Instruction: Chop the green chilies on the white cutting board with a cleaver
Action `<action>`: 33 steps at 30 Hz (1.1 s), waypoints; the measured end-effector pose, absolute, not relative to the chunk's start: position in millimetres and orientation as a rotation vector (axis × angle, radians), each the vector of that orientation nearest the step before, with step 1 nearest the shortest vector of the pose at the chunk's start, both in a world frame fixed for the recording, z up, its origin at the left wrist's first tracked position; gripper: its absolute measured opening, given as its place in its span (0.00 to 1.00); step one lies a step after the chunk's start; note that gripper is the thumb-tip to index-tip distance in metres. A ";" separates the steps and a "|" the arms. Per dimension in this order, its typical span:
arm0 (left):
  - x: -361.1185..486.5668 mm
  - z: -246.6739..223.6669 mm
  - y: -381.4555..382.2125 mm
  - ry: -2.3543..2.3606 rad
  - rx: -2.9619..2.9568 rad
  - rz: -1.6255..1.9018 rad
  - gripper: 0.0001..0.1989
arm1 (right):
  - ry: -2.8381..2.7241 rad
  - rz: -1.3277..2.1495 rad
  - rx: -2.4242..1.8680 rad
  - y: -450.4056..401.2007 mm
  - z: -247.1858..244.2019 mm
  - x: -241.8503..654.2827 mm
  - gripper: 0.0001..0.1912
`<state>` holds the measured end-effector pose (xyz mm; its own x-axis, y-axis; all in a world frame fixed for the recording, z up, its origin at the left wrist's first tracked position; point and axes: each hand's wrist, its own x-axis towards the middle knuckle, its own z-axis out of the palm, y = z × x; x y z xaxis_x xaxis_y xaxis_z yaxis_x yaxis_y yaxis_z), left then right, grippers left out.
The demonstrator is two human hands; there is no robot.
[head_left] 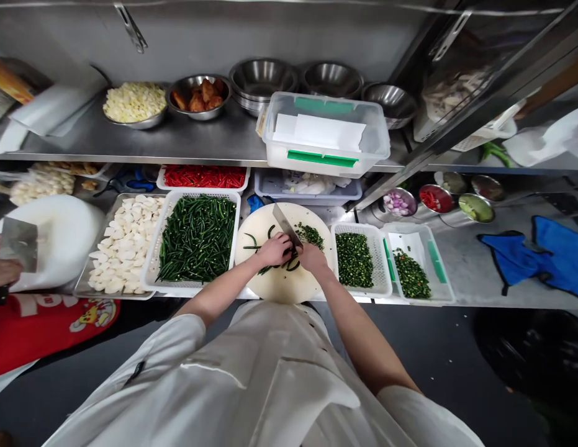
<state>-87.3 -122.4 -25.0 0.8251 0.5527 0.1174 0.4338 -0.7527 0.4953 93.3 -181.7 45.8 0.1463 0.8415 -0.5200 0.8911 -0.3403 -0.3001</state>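
On a round pale cutting board (258, 218) my right hand (311, 258) is closed round the handle of a kitchen knife (285, 222), its broad blade pointing away and to the left. My left hand (274, 249) sits close beside the blade, fingers curled over several long green chilies (265, 270) and pressing them on the board; the fingertips are partly hidden. A few loose green chilies (251, 241) lie left of that hand. Chopped green chili (311, 234) is heaped on the right side of the board, just beyond my right hand.
Left of the board stand a white basket of whole green chilies (198, 239) and a tray of white slices (125, 242). Chopped chili fills a white basket (361, 261) and a clear tub (412, 273) at right. A co-worker's hand with a cleaver (19, 243) is far left. A shelf (214, 146) overhangs behind.
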 end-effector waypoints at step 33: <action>-71.4 -10.5 -148.9 1.266 2.602 0.269 0.43 | 1.837 -1.013 2.319 -224.8 45.2 155.6 0.18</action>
<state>-71.4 -148.9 -10.5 0.6089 0.7908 0.0618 0.7477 -0.5982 0.2881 155.6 -224.8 45.2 0.0998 0.8667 -0.4887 0.8758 -0.3096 -0.3702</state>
